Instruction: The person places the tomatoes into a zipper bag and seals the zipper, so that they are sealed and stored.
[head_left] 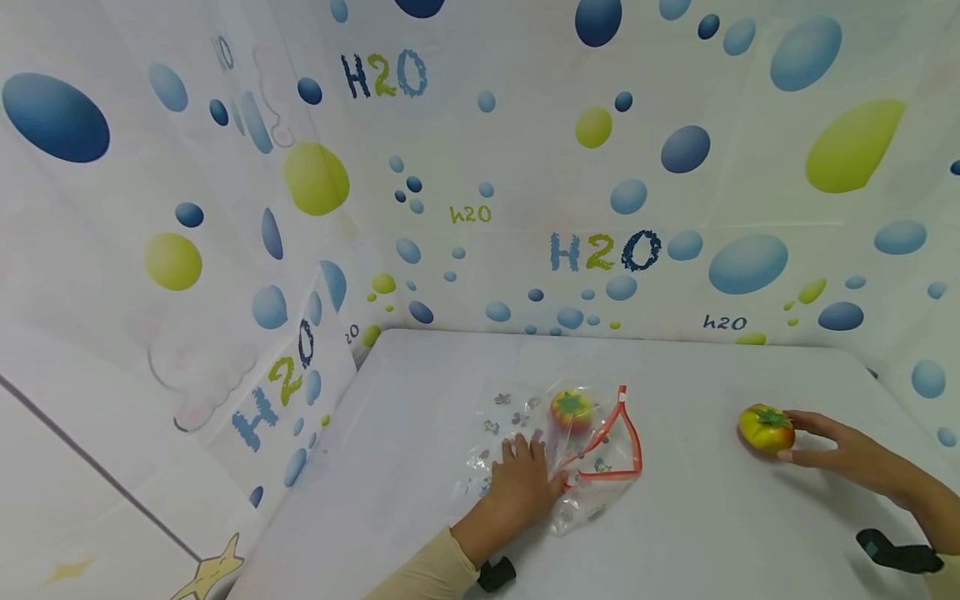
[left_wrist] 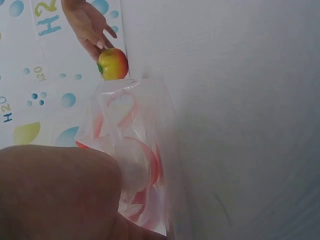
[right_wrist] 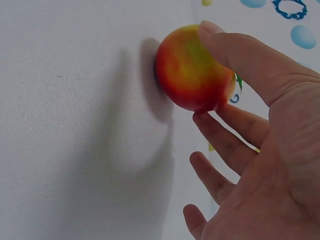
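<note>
A clear zip bag (head_left: 517, 417) with a red zip edge and small printed figures lies on the white table. A yellow-red toy tomato (head_left: 572, 412) with a green leaf top shows through its plastic. My left hand (head_left: 519, 487) rests on the bag with fingers spread, the thumb beside the red edge. To the right, my right hand (head_left: 847, 450) pinches a second toy tomato (head_left: 767, 428) between thumb and fingertips. In the right wrist view that tomato (right_wrist: 192, 70) sits close to its shadow; I cannot tell whether it touches the table. The left fingers are mostly hidden in the left wrist view.
The white table (head_left: 697, 517) reaches back to a wall sheet (head_left: 525, 150) printed with bubbles and H2O lettering. Another printed sheet (head_left: 112, 333) stands along the left side. Dark straps (head_left: 896, 554) sit at the wrists.
</note>
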